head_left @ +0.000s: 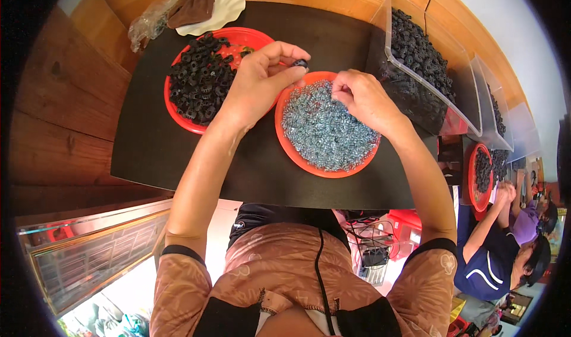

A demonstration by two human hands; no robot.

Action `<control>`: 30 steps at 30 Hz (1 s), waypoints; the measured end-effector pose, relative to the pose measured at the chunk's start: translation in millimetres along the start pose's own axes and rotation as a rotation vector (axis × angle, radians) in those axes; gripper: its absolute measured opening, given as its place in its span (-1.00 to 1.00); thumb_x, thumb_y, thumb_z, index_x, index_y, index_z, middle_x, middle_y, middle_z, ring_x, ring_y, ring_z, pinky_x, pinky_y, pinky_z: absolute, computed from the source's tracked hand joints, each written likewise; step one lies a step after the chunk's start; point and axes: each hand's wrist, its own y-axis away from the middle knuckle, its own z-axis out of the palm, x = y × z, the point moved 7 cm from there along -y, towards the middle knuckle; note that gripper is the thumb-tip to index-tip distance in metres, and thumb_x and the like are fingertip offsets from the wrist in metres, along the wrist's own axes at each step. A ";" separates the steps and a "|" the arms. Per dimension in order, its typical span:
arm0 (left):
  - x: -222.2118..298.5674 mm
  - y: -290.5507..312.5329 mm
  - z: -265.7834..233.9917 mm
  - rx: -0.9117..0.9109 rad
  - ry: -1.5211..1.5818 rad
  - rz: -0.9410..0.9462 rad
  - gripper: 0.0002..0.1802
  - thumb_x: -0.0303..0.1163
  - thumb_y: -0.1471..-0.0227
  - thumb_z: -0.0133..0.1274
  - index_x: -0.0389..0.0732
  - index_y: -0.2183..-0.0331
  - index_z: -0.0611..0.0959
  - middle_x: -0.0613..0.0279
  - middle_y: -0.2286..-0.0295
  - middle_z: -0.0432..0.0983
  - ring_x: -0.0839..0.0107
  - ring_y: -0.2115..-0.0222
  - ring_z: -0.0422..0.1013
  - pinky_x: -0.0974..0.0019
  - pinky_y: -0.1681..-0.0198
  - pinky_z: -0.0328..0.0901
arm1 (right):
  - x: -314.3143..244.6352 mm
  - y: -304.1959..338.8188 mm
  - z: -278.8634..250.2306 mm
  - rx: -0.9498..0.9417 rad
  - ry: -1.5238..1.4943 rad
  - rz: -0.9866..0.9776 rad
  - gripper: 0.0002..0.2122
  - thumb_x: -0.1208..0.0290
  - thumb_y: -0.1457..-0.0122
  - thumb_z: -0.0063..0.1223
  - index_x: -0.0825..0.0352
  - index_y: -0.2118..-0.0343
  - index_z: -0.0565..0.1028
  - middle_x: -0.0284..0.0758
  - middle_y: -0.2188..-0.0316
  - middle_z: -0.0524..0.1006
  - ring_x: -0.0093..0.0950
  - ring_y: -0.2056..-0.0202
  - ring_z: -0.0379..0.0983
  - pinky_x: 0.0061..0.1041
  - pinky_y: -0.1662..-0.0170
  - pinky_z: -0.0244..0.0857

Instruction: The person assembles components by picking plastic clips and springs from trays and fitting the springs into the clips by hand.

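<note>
Between the thumb and fingertips of my left hand (pixel 259 84) is a small black plastic part (pixel 301 64), held above the gap between two round plates. My right hand (pixel 370 101) hovers at the upper right of the orange-red plate (pixel 285 149), its fingers curled and pinched. Whatever those fingertips hold, if anything, is hidden. Small shiny metal springs (pixel 327 126) fill that plate. To the left, a red plate (pixel 189 124) carries a heap of black plastic parts (pixel 201 81), with its patterned bottom showing at the upper right.
Both plates stand on a dark table (pixel 262 179). A clear plastic bin (pixel 416 75) of black parts rises at the right. Beyond it, two people (pixel 505 248) sit by another red plate (pixel 480 176). A brown cloth (pixel 191 8) and clear plastic bag (pixel 151 24) lie at the far left.
</note>
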 end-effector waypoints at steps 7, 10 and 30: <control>-30.6 4.6 -6.6 0.019 0.109 -0.018 -0.79 -0.55 -0.02 0.04 -0.31 0.22 0.55 0.28 0.38 0.48 0.57 0.42 0.42 0.50 0.30 0.35 | -11.1 -13.0 9.5 -0.045 0.009 -0.020 -0.91 0.53 0.06 0.14 0.42 0.52 0.47 -0.16 0.53 0.43 -0.24 0.46 0.44 -0.32 0.36 0.30; -36.2 6.1 -4.7 0.022 0.146 -0.038 -0.79 -0.54 -0.02 0.04 -0.31 0.22 0.56 0.29 0.40 0.49 0.58 0.43 0.42 0.50 0.30 0.35 | -14.1 -10.5 10.6 -0.104 0.030 -0.053 -0.92 0.54 0.06 0.13 0.42 0.52 0.47 -0.16 0.53 0.43 -0.23 0.46 0.43 -0.32 0.35 0.30; -43.9 10.2 3.3 -0.031 0.119 -0.172 -0.79 -0.58 -0.02 0.02 -0.29 0.23 0.59 0.33 0.42 0.50 0.62 0.45 0.37 0.53 0.31 0.31 | -13.8 13.4 -21.5 -0.044 -0.274 0.053 -0.90 0.57 0.03 0.13 0.42 0.41 0.50 -0.24 0.53 0.47 -0.47 0.54 0.41 -0.55 0.42 0.27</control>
